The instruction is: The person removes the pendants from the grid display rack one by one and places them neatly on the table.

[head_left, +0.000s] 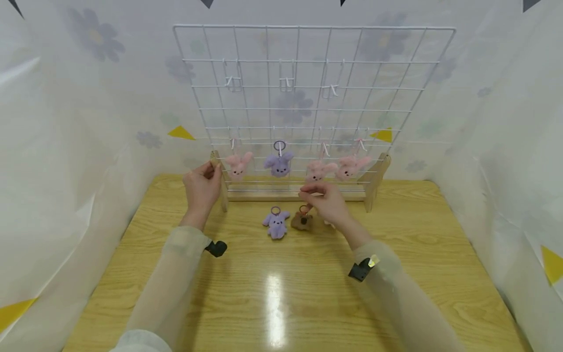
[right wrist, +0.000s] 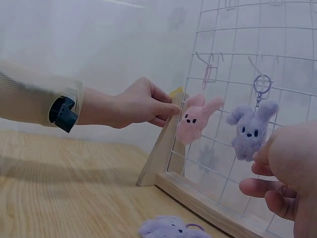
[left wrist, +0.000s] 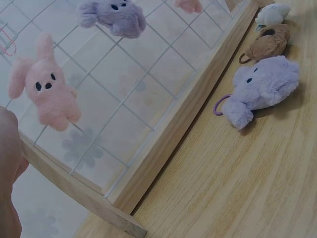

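Four plushies [head_left: 280, 167] hang; left hand [head_left: 202, 188] pinches one wooden support [right wrist: 161, 156]; right hand [head_left: 329, 201] relaxed.

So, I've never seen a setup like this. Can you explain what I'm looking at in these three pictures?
There is no robot here, just a person's bare left hand and right hand. The wide picture comes from a camera on the head; the other two come from cameras worn on the left and right wrists.

On the wood-grain table lie a lavender plush bunny, a brown plush toy and a small white plush toy. Behind them stands a white wire grid rack, where three pink plush bunnies and another lavender plush bunny hang.

The left hand grips the rack's left wooden support. The right hand is in front of the rack's lower part; I can't tell whether it holds anything.
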### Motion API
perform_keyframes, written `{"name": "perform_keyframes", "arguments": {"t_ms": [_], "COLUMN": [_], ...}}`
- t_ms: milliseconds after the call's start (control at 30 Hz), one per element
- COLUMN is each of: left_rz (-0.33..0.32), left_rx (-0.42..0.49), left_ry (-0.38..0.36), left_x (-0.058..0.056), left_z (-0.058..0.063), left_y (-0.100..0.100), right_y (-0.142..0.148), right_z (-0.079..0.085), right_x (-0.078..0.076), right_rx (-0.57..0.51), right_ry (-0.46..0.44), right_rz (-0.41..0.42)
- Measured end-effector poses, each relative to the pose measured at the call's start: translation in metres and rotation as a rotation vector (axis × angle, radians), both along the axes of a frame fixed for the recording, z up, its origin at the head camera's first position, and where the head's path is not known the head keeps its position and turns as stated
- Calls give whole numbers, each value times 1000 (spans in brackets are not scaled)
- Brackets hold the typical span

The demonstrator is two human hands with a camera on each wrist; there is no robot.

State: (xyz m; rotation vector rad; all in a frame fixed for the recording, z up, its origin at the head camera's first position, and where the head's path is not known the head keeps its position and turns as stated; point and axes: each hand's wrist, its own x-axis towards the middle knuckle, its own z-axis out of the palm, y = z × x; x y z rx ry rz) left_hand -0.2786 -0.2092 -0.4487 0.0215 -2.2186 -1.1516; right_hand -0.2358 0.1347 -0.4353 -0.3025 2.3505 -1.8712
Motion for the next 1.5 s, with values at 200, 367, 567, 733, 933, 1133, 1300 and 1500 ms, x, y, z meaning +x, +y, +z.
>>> {"name": "perform_keyframes", "arguments": {"t_ms": [200,367,567,733,933,1133,1300,1500], "left_rz": [-2,-1,-3,-4,-11,-15,-17,-16], "left_rx": [1,4,10,11,14,11,15,23], "left_ry": [4,2,-3,4,3,16,19,16], "left_x": [0,1,2,2,1,1,0,0], "left_z": [1,3,4,5,4,2,2,2], "left_y": [0,0,1,1,0,0,0,0], "right_y": [19,33,49,62,76,87,96,106], "right_z": [11,18,28,35,41,52,60,66], "right_x": [1,-1,-2,-3,-4,-7,-12,-22], "right_rx": [35,11,3,-36,-68,-36,0,-21], "right_ry": [42,50,87,109,100,139,155,158], "right_rz": [-12,-33,-85,-106,-127,-149,-186,-248]}}
